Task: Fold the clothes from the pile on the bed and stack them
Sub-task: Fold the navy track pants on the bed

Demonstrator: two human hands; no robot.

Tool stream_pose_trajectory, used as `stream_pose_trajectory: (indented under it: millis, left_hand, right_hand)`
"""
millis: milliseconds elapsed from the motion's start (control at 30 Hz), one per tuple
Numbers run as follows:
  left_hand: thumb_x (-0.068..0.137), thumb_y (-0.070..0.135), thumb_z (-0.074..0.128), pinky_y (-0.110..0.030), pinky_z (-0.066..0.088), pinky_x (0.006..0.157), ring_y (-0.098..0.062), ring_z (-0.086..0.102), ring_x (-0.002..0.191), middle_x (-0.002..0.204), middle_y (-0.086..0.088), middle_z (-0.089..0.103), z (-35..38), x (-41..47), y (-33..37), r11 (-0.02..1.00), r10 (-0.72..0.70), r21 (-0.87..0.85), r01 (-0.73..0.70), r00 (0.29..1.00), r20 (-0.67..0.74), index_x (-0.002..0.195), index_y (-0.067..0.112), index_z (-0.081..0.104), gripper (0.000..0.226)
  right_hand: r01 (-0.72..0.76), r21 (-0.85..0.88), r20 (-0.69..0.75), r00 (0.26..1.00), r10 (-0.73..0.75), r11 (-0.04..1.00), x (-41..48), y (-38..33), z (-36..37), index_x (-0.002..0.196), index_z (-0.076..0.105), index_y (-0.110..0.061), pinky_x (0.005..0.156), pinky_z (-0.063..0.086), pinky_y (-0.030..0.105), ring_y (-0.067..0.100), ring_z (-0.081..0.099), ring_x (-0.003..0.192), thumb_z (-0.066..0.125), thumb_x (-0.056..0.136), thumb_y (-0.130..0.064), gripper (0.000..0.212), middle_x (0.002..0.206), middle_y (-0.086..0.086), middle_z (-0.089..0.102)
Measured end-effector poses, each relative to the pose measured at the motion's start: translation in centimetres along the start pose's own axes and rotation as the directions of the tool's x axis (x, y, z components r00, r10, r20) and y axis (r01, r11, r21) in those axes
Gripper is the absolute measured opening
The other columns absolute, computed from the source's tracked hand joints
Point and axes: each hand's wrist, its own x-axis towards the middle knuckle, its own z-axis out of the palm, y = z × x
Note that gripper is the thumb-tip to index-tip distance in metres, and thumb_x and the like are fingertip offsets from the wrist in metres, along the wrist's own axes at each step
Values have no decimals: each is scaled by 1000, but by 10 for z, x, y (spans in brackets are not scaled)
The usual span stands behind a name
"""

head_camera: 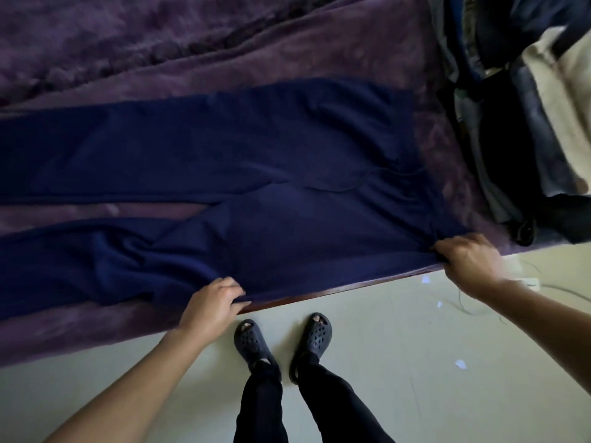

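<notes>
— What are the hands doing?

— Both grip the navy trousers. The left hand has its fingers curled into the cloth at the near side seam, right at the bed's edge. The right hand is closed on a bunched corner of the waistband, also at the near edge.

— And how do the trousers lie?

— Flat on the purple blanket, waist by the right hand, the two legs running away past the left hand and out of view on that side. The far leg is fairly smooth; the near one is wrinkled just beyond the left hand. A strip of blanket shows between the legs. A drawstring loops across the front, between the hands and further onto the bed.

— Anything beyond the right hand?

— The clothes heap, just beyond and outward of it: dark, grey-blue and cream pieces layered together. I cannot tell whether they are folded.

— And nearer than the hands?

— The wooden bed rail shows between them. Below is a pale floor, the person's feet in dark perforated clogs, black trouser legs, some small paper scraps, and thin wires under the right wrist.
</notes>
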Motion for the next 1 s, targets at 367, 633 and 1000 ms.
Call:
stream_pose_trajectory:
  millis: [367,633,1000]
  left_hand:
    - [90,3,54,-35,41,59,-27,56,60,71,-2,60,-129,59,-23,985,-81,-170,18,923,-375,105,11,59,18]
    - [98,13,47,-46,45,83,-44,56,98,104,-25,63,-203,177,-79,973,-211,-162,164,916,-342,104,0,61,20]
    - [90,39,62,-48,38,95,-42,45,114,122,-21,49,-199,341,-122,943,-308,4,332,880,-362,103,8,67,34]
  right_hand:
    - [-187,105,-190,960,205,977,91,7,-81,90,59,-7,77,41,46,40,61,89,53,82,-19,16,92,20,64]
    - [-97,218,-155,979,133,971,240,-11,-123,112,55,-4,78,44,48,47,57,98,47,94,-11,21,111,24,59]
    - [-287,51,-71,954,290,957,337,-7,-36,114,56,0,76,45,53,51,55,94,45,100,-22,29,111,31,50]
